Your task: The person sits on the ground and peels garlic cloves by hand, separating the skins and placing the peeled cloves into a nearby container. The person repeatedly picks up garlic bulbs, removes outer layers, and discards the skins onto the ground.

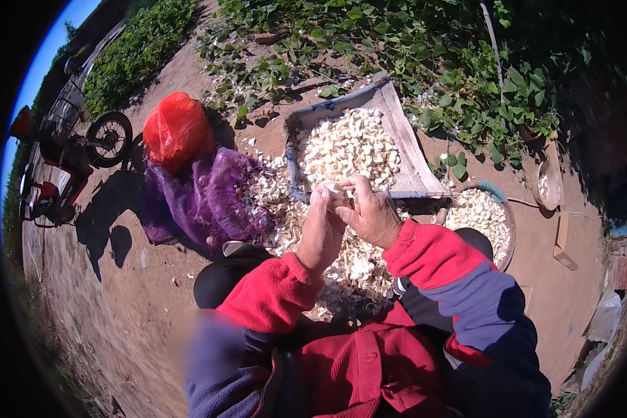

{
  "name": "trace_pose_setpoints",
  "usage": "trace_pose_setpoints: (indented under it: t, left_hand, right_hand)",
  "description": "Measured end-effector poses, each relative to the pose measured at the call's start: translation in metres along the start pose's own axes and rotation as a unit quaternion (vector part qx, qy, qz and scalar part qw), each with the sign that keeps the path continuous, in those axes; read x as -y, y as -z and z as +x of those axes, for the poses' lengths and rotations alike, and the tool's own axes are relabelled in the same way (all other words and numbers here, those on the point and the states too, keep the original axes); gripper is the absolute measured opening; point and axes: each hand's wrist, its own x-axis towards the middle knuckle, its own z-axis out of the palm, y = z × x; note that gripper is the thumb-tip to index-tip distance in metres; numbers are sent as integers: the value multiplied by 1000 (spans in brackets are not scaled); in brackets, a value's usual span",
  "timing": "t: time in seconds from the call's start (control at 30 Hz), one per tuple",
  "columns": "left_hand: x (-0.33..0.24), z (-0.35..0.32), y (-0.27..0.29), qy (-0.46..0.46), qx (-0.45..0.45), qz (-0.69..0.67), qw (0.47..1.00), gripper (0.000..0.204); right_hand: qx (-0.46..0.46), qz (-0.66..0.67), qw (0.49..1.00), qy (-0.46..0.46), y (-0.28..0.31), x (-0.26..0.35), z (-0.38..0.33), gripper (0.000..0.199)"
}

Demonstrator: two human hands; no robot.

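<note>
Cloves (348, 148) lie in the tray (415, 155), with plants (341, 35) behind it. Left of the tray are a mesh sack (212, 195), a plastic bag (179, 132) against the sack's far end, and, much farther left, a motorbike (68, 182). Peelings (362, 275) spread before the tray and along its left side. To its right, nearer the person, a round basket (513, 235) holds more cloves; a box (568, 240) lies farther right.

L hand (321, 231) + R hand (370, 214) w/ prob. garlic (336, 191)
</note>
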Motion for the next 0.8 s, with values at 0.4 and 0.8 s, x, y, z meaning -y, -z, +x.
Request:
trace_pose_setpoints:
  t: [0.4, 0.8]
  left_hand:
    - [10, 0, 5, 4, -64, 64, 996, 34]
    - [6, 1, 14, 2, -68, -91, 993, 28]
  right_hand:
    - [-107, -184, 962, 170, -23, -4, 4, 35]
    - [-100, 186, 976, -50, -23, -10, 12, 20]
